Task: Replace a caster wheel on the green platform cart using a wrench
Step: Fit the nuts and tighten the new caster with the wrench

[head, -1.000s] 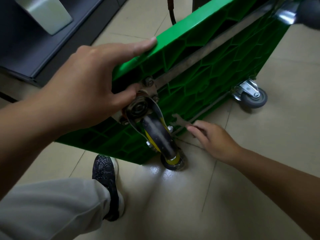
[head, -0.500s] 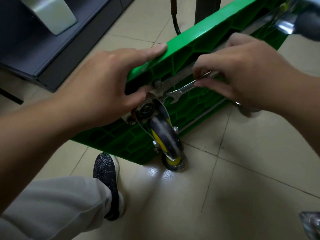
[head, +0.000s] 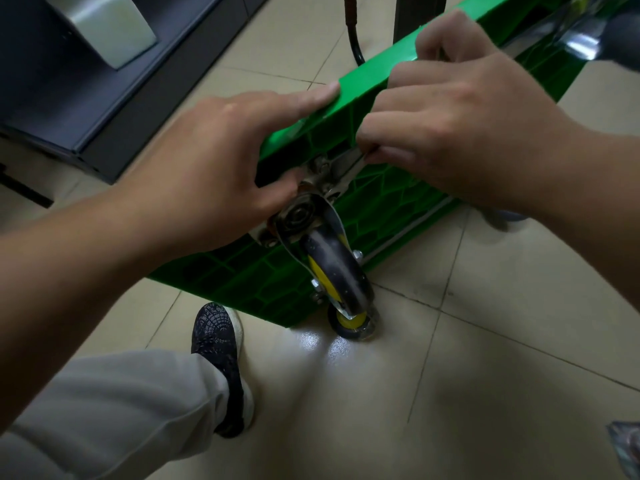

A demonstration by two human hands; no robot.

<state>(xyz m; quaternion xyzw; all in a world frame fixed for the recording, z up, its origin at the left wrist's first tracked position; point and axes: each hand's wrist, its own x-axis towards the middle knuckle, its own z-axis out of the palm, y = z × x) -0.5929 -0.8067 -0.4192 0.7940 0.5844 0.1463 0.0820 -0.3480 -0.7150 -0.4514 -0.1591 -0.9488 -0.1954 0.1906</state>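
The green platform cart [head: 391, 199] stands tipped on its edge, ribbed underside facing me. A caster wheel [head: 337, 271], black tread with a yellow hub in a metal fork, is bolted at its near corner. My left hand [head: 214, 157] grips the cart's top edge, index finger along the rim, thumb by the caster's mounting plate. My right hand [head: 460, 133] pinches a silver wrench [head: 349, 169], mostly hidden under my fingers, its head at a bolt on the mounting plate.
A second yellow-hubbed wheel [head: 353, 325] lies on the tiled floor below the caster. My dark shoe [head: 218, 355] and grey trouser leg are at lower left. A dark cabinet [head: 104, 81] stands at upper left. A shiny metal object [head: 627, 448] shows at the right edge.
My right hand picked the wrench up off the floor, lifted it to the caster plate, and has slid closer along the handle to the bolt. My left hand kept hold of the cart.
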